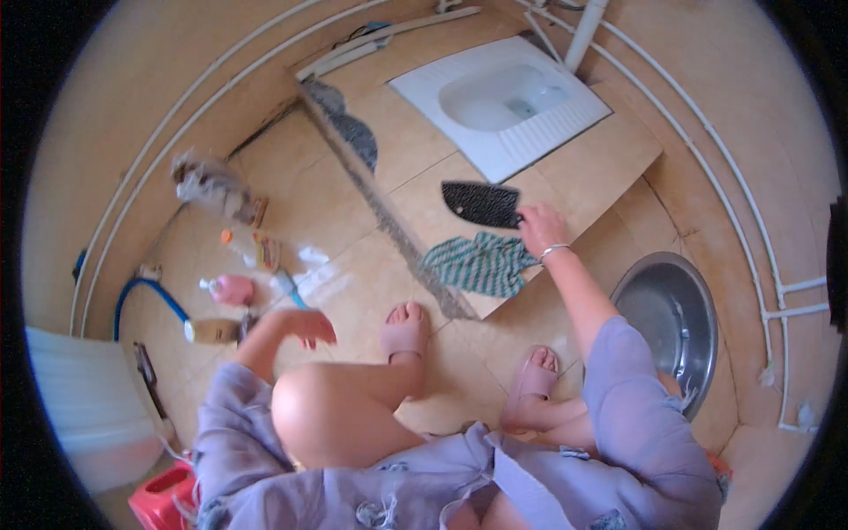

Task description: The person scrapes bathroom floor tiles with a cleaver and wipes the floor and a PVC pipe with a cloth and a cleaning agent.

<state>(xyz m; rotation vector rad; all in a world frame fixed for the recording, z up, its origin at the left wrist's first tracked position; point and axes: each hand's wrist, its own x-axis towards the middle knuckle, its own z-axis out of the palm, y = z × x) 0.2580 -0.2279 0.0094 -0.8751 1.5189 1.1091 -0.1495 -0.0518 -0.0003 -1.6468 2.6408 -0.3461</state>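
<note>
My right hand (541, 230) is closed on the handle of a black kitchen knife with a broad, cleaver-like blade (480, 203). The blade has a dimpled face and points left, over the raised tiled step. Just below it, a green and dark striped cloth (477, 263) lies crumpled at the step's edge. Over my bent knee hangs my left hand (305, 327), slightly blurred, its fingers loose and holding nothing. Nearest to it on the floor is a brush with a light blue handle (290, 287), beside white suds.
A white squat toilet (508, 102) is set in the step. To my right stands a metal basin (667, 327). Bottles lie at the left: a pink one (231, 289), a clear one with an orange cap (256, 250), a tan one (210, 330). A red container (166, 497) sits lower left.
</note>
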